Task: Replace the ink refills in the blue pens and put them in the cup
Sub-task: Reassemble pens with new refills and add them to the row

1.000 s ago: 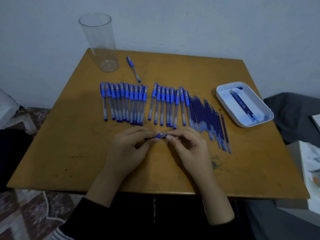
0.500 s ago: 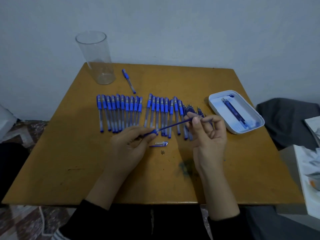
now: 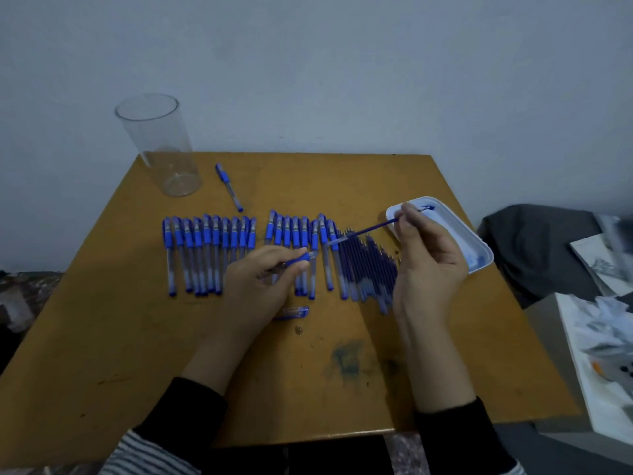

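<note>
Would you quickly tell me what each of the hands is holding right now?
Left hand: grips the pen barrel.
Right hand: pinches a blue refill.

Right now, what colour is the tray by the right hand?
White, with a dark blue mark at its far end; the tray shows best in the head view.

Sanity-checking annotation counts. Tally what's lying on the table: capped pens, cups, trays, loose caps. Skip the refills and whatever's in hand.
Capped pens: 19
Cup: 1
Tray: 1
Loose cap: 1
Total: 22
</note>
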